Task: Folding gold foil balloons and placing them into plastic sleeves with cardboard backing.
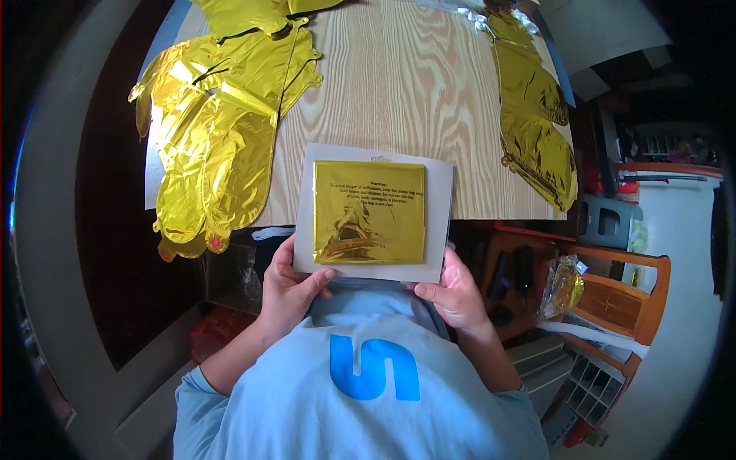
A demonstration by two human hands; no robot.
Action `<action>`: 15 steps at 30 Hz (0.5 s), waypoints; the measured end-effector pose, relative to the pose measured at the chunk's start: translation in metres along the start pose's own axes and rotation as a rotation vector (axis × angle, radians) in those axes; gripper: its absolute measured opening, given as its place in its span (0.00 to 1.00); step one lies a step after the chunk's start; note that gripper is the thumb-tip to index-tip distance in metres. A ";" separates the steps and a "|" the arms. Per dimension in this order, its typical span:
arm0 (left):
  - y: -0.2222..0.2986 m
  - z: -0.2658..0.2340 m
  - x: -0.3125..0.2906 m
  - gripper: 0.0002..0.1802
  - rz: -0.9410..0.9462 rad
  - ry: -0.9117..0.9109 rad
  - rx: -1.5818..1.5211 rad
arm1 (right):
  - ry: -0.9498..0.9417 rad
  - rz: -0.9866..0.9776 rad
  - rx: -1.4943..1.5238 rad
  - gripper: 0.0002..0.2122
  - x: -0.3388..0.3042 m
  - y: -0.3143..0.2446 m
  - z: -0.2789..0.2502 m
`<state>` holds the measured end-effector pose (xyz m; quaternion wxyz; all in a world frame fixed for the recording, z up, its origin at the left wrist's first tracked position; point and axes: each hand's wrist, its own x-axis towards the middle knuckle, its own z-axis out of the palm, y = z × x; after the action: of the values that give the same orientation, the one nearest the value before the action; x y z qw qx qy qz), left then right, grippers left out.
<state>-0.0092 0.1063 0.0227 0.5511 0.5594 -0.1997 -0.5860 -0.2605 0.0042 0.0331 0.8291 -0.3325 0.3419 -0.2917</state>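
Note:
In front of my chest, at the table's near edge, I hold a flat packet made of a white card [440, 192] with a folded gold foil sheet [369, 234] on its face, seemingly under clear plastic with dark print. My left hand [294, 282] grips the lower left corner, its thumb on the front. The lower right corner is pinched by my right hand [454, 294], thumb in front too. The fingers behind the card are mostly hidden. Flat, crinkled gold foil balloons [218, 146] lie on the table to the left, their scalloped ends hanging over the near edge.
The table [376, 69] has a light wood-grain top. More gold foil [530, 107] lies along its right edge, beside crumpled clear plastic [474, 17]. To the right stands a wooden chair [652, 299] with a clear bag of gold foil [564, 287]. A red object [222, 331] sits low at left.

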 end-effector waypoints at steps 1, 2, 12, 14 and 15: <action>-0.002 0.001 0.000 0.37 0.022 0.017 0.031 | 0.015 -0.006 -0.002 0.21 0.001 0.004 -0.001; -0.004 0.002 0.000 0.36 0.044 0.034 0.063 | 0.030 -0.012 -0.004 0.19 0.002 0.010 -0.004; 0.044 0.006 0.016 0.24 0.260 0.149 1.151 | 0.250 -0.189 0.213 0.10 0.022 0.042 -0.016; 0.056 0.007 0.014 0.24 0.521 0.253 1.416 | 0.166 -0.149 0.177 0.11 0.025 0.045 -0.014; 0.057 0.008 0.015 0.25 0.625 0.197 1.429 | 0.158 -0.092 0.129 0.12 0.027 0.047 -0.009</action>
<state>0.0116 0.0725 0.0673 0.2122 0.7455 -0.6266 -0.0808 -0.2391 0.0106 -0.0176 0.8052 -0.2697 0.3709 -0.3760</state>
